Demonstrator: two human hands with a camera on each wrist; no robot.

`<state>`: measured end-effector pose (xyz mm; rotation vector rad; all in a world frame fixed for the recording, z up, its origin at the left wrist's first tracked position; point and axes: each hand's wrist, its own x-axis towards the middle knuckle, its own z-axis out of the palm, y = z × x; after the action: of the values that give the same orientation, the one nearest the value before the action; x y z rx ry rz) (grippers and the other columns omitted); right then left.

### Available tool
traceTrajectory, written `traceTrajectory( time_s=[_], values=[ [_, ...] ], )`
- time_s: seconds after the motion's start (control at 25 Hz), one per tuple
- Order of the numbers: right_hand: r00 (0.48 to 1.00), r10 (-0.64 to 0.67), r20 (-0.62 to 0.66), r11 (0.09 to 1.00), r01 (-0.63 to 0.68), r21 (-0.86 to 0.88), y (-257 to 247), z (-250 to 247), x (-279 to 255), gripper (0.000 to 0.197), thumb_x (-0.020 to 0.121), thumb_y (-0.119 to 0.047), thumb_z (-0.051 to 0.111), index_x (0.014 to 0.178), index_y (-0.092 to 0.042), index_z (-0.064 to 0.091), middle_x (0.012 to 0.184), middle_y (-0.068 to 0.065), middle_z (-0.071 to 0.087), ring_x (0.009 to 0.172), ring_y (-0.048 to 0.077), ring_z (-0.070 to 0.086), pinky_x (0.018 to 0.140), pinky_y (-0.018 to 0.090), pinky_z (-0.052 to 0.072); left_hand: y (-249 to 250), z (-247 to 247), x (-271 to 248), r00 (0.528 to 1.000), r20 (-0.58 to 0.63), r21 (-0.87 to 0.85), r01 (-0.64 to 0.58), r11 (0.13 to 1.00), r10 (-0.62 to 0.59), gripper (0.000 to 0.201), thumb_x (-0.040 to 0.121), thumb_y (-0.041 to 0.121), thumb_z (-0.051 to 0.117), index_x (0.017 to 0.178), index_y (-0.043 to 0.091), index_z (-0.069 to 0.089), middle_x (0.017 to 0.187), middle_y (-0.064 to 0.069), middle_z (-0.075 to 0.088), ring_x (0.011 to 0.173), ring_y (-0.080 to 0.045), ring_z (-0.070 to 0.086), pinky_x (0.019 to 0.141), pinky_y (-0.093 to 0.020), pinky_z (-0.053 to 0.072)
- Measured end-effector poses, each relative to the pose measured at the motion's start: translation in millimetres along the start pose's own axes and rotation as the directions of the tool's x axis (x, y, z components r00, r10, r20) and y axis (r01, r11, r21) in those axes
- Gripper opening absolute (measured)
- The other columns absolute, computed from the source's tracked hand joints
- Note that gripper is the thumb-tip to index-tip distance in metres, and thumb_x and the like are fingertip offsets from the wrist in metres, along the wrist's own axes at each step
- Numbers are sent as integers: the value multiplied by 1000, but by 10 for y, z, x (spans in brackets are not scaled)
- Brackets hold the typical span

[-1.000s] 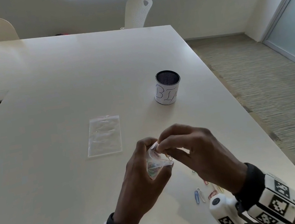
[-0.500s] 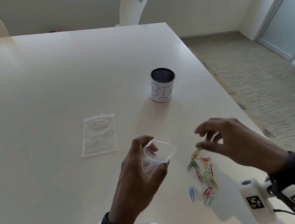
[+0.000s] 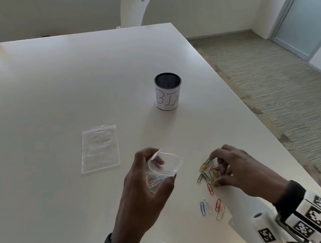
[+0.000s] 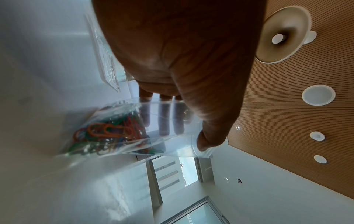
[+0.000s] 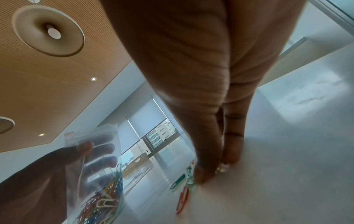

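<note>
My left hand [image 3: 156, 164] holds a small clear zip bag [image 3: 160, 176] upright above the white table [image 3: 43, 87], its mouth gaping open. Coloured paper clips lie in the bag's bottom [image 4: 107, 133]. To its right, my right hand [image 3: 216, 170] is down on a pile of coloured paper clips [image 3: 204, 169], thumb and fingers curled in and pinching at them. The right wrist view shows the thumb tip and fingertips [image 5: 229, 159] on the tabletop, against green and red clips [image 5: 182, 191]. More loose clips [image 3: 212, 210] lie nearer to me.
A black mesh cup [image 3: 168, 91] with a white handwritten label stands beyond the hands. A second clear zip bag [image 3: 99, 148] lies flat to the left. The table's right edge runs close by the clips. A white chair [image 3: 134, 9] stands at the far side.
My right hand has left the bag's mouth, swung right and dropped onto the clip pile. My left hand still holds the bag, whose mouth now gapes open.
</note>
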<state>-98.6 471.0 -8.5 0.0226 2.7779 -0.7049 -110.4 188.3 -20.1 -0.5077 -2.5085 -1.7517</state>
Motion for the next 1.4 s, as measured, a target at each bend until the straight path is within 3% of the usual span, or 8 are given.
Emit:
traceTrajectory(
  time_s=[0.16,0.36,0.6,0.88,1.0,1.16,1.28,1.4],
  values=[
    [991,-73,-108,997,74,5,-46,7,70,20,92,-28,77,110,-20,74,102,-15,60,90,9,65,81,15,54,6,-9,0,1000,-3,-2,-4,1000,4,44,86,38,74,124,37,52,110,14,66,99,-14,70,78,-22,59],
    [992,-125,-29,988,122,-92,-194,55,60,47,91,-50,73,132,-31,61,120,-11,55,97,7,59,88,19,48,10,-16,1,1000,-6,-1,-13,1000,13,43,85,40,72,123,36,52,109,14,66,100,-15,70,78,-20,58],
    [975,-217,-36,966,209,-154,-337,141,73,8,98,-28,68,105,-24,69,109,-10,60,91,9,56,75,12,37,10,-20,13,1000,-11,6,-14,1000,14,44,85,38,72,124,36,52,109,14,66,101,-14,69,78,-15,56],
    [976,-212,-36,971,207,-119,-262,68,170,4,93,-16,76,90,-18,77,97,-11,66,80,6,64,68,7,45,2,-14,8,1000,-11,5,-13,1000,13,44,88,26,78,123,34,53,108,14,65,100,-14,69,77,-15,55],
    [978,-202,-54,979,200,-42,-235,-12,198,4,91,-13,78,89,-15,81,92,-11,70,78,6,69,71,16,56,-4,-11,13,1000,-5,1,-4,1000,4,46,89,19,81,123,33,53,108,14,65,99,-14,69,77,-19,57],
    [979,-160,-127,960,184,212,-276,-205,185,9,85,-10,85,86,-18,82,85,-8,78,78,4,75,75,14,56,-6,-8,15,1000,-1,4,-5,1000,5,47,89,20,80,124,34,52,108,15,65,98,-12,69,75,-15,56],
    [975,-142,-170,859,207,469,-484,-395,90,10,82,-7,86,89,-13,82,89,1,82,83,13,79,84,27,63,-4,-8,6,1000,2,-1,2,1000,-2,48,88,20,79,124,35,52,109,17,64,95,-11,69,73,-14,55],
    [953,-214,-215,774,299,558,-782,-489,2,10,82,-4,84,91,-8,82,93,3,81,85,18,79,84,28,64,1,-7,7,1000,-2,6,-3,1000,3,47,87,22,79,124,34,53,109,17,66,98,-10,69,75,-13,55]
  ],
)
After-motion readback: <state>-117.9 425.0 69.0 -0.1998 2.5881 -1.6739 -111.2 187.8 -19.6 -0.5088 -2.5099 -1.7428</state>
